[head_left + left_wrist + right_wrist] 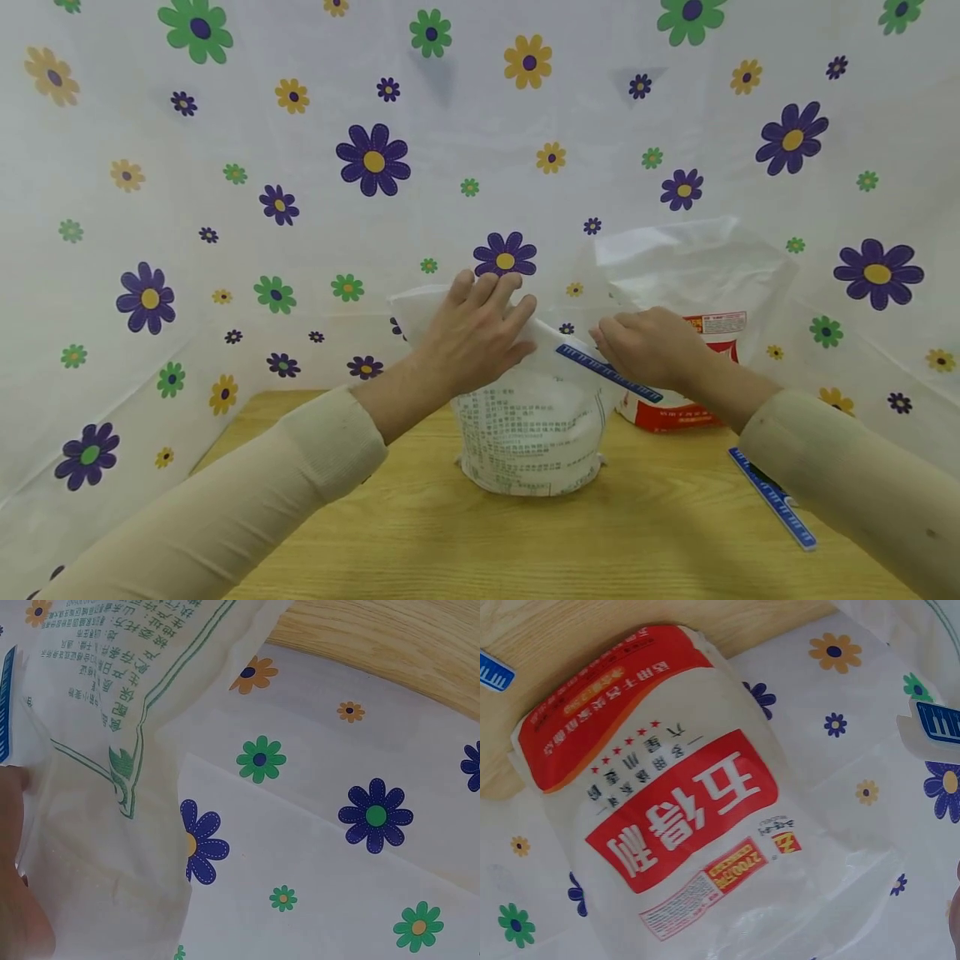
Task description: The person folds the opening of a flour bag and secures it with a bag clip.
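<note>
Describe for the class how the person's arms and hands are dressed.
The left sleeve and right sleeve are long, plain and pale beige, each with a cuff near the wrist. A small dark mark shows on the right sleeve. The left hand and right hand wear no gloves.

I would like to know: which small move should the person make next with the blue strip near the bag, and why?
Probably the right hand should ease the blue strip slightly toward the left hand. The strip slants at the right of the green-printed bag, its lower end out past the printed body, and the left hand seems to steady the top.
</note>
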